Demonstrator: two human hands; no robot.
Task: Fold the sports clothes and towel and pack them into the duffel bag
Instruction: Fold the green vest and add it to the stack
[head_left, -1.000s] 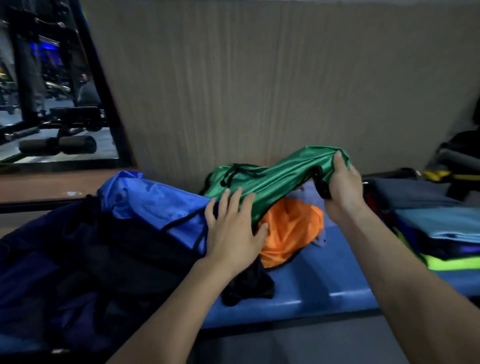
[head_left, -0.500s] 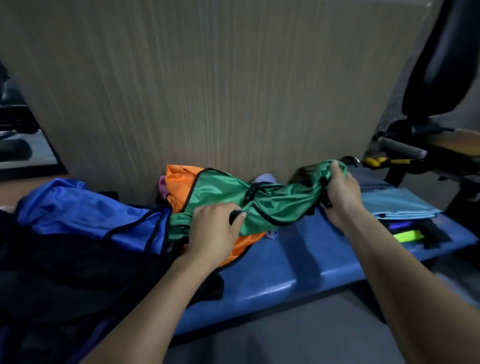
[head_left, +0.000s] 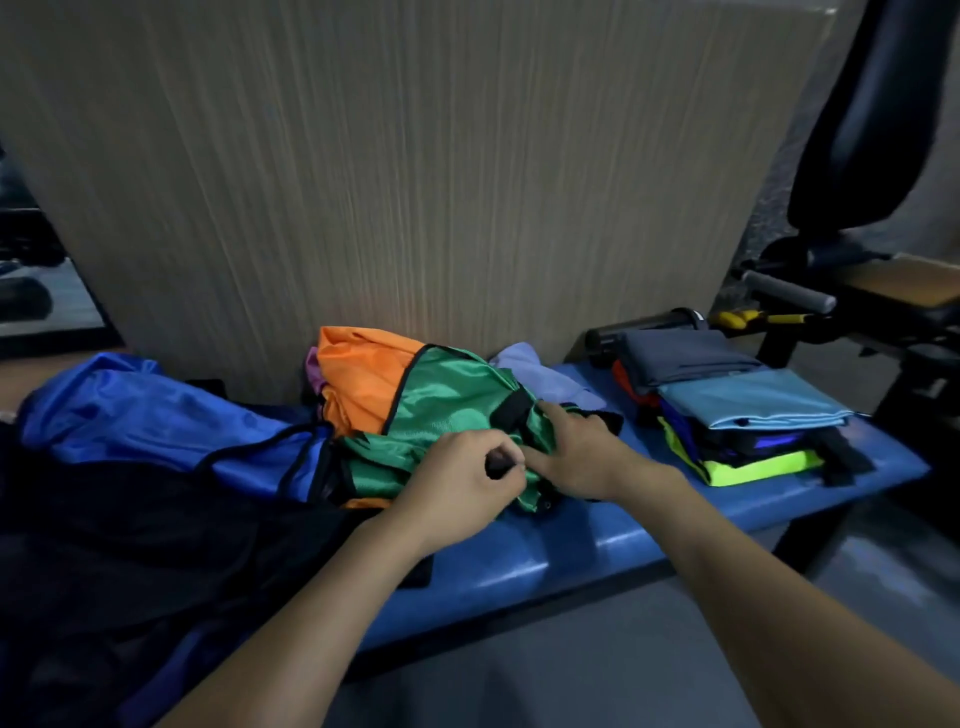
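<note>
While a blue garment (head_left: 156, 415) sprawls at left frame, the shiny green garment (head_left: 447, 410), black-trimmed, lies crumpled at centre on the blue table (head_left: 571, 540); left hand (head_left: 457, 483) pinches its black edge, right hand (head_left: 587, 457) presses flat-fingered. No writing legible.

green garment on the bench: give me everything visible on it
The green garment is shiny, satin-like fabric with black trim along its edges and a black band near its upper right. It lies crumpled, not yet folded, on the blue bench, overlapping the orange garment behind it, with the blue garment to its left. The left hand pinches a dark bit at its near edge; the right hand rests on it, fingers pointing left.
</note>
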